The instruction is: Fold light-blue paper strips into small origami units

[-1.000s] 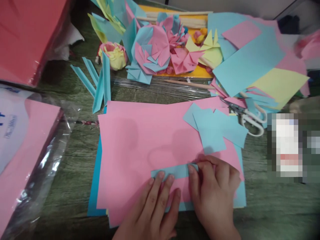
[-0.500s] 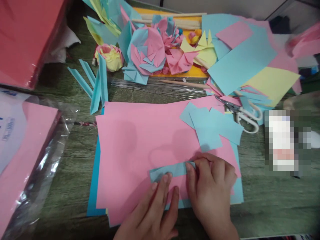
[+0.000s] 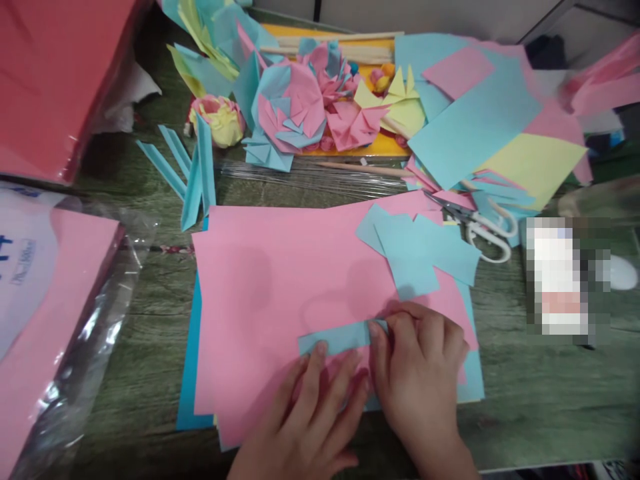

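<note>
A folded light blue paper strip (image 3: 337,337) lies slightly aslant on large pink sheets (image 3: 270,280). My left hand (image 3: 313,407) is open, its fingers spread, with one fingertip pressing on the strip's lower edge left of its middle. At the strip's right end, my right hand (image 3: 420,360) is closed in a pinch on the paper, thumb in front and fingers curled behind. Loose light blue paper pieces (image 3: 413,250) lie just beyond my right hand. Several folded light blue strips (image 3: 195,177) rest at the upper left of the sheets.
White-handled scissors (image 3: 483,230) lie at the upper right corner of the sheets. Behind are thin wires (image 3: 300,179), pink and blue paper flowers (image 3: 290,107) and stacked coloured paper (image 3: 475,120). Plastic-wrapped pink paper (image 3: 55,280) and a red pack (image 3: 55,80) lie left.
The fingers of my left hand have spread apart, and its pressing fingertip has shifted left along the strip. My right hand keeps its pinch on the strip's right end.
</note>
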Tool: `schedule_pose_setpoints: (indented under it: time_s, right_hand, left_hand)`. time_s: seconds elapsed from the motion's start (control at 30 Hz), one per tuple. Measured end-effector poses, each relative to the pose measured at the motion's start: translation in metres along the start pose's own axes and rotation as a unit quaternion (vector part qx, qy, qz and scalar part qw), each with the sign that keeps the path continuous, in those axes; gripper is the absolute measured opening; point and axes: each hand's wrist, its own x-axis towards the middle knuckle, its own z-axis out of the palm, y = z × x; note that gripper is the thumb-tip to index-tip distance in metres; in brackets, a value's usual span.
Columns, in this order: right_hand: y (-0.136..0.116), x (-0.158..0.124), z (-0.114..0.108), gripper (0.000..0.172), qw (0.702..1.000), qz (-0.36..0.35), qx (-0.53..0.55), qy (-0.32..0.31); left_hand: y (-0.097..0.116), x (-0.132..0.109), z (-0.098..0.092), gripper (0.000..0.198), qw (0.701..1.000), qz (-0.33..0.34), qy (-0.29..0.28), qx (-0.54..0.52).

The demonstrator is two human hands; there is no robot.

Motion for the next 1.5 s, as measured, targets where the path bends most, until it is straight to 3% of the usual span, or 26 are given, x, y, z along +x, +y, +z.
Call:
schedule_pose_setpoints:
  time_s: [0.5, 0.6, 0.67, 0.73, 0.77, 0.87, 0.93, 1.0, 1.2, 1.5]
  right_hand:
    - [0.0, -0.002, 0.0, 0.021, 1.0, 0.017, -0.002, -0.014]
    - [0.006, -0.004, -0.003, 0.021, 0.998, 0.028, 0.057, 0.012]
    - [0.01, -0.01, -0.007, 0.022, 0.987, 0.013, 0.153, 0.048]
    - [0.01, -0.018, -0.013, 0.025, 0.95, -0.022, 0.297, 0.095]
    - [0.008, -0.023, -0.015, 0.02, 0.909, -0.041, 0.4, 0.112]
    - [-0.004, -0.035, -0.017, 0.005, 0.771, -0.048, 0.634, 0.031]
    - [-0.01, -0.039, -0.015, 0.003, 0.741, -0.034, 0.67, -0.007]
    - [-0.012, -0.041, -0.012, 0.006, 0.746, -0.02, 0.665, -0.029]
    - [0.0, -0.045, -0.006, 0.012, 0.801, 0.004, 0.598, -0.035]
    - [0.0, -0.042, -0.016, 0.008, 0.876, 0.002, 0.48, -0.038]
  left_hand:
    - [-0.001, 0.005, -0.007, 0.064, 0.998, -0.008, -0.055, -0.02]
    - [0.0, 0.005, -0.006, 0.064, 0.998, -0.006, -0.056, -0.015]
    - [0.001, 0.004, -0.006, 0.065, 0.998, -0.007, -0.059, -0.017]
    - [0.002, 0.004, -0.006, 0.064, 0.998, -0.016, -0.063, -0.018]
    - [0.003, 0.003, -0.005, 0.063, 0.998, -0.018, -0.062, -0.019]
    - [0.003, 0.002, -0.003, 0.061, 0.998, -0.017, -0.048, -0.029]
    - [0.002, 0.002, -0.002, 0.06, 0.998, -0.017, -0.04, -0.036]
    - [0.002, 0.002, -0.002, 0.06, 0.998, -0.019, -0.041, -0.035]
    - [0.003, 0.005, -0.006, 0.064, 0.999, -0.021, -0.047, -0.008]
    - [0.005, 0.003, -0.007, 0.065, 1.0, -0.013, -0.016, 0.019]
